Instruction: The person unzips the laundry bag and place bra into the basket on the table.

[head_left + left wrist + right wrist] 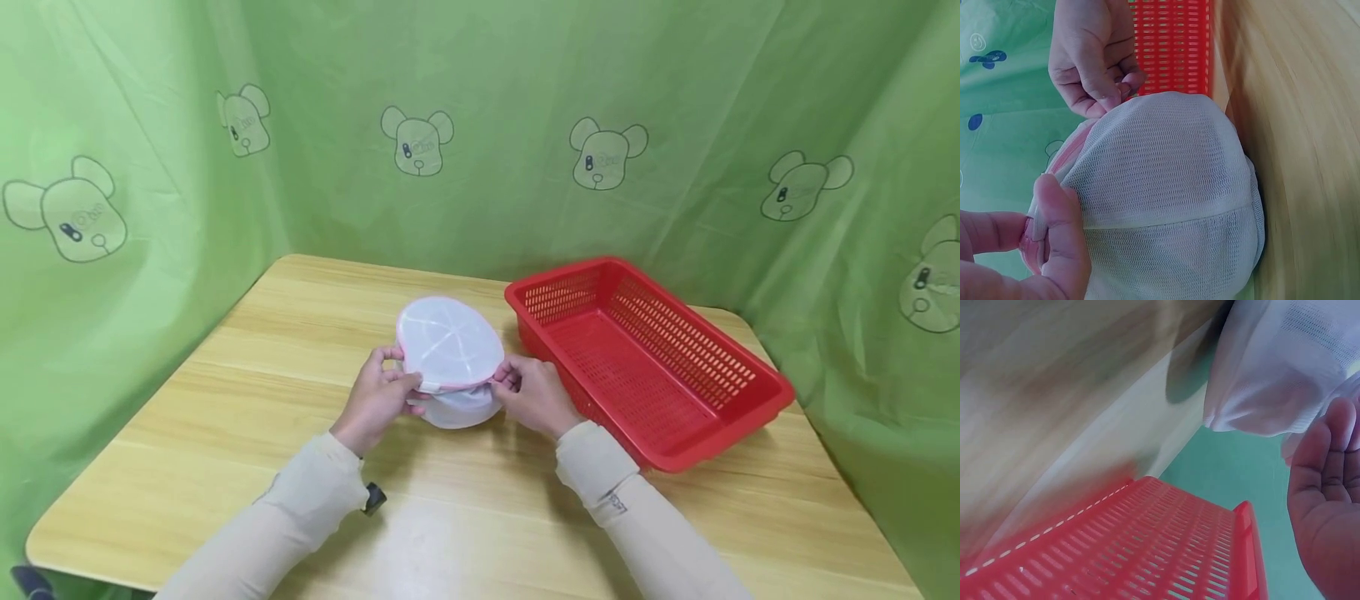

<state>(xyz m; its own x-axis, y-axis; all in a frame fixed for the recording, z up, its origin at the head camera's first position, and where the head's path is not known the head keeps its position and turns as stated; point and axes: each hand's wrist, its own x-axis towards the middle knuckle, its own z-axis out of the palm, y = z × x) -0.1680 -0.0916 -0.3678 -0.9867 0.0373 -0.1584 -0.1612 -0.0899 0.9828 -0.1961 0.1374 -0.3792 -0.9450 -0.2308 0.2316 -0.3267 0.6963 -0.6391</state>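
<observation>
Pale sleeves [667,529] nearest the head camera lead to the left hand [375,396] and right hand [536,393], each grip pinching the pink-trimmed edge of a white mesh bag [450,337] over the tabletop [225,433]. The left wrist view shows a seam [1172,220] the head view hides. Beside it, a red plastic basket [675,342] shows its slotted floor; I cannot tell the bag's contents.

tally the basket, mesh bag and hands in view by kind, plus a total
Baskets: 1, the red basket
Mesh bags: 1, the white mesh bag with a pink edge
Hands: 2, the left hand and the right hand
Total: 4
</observation>
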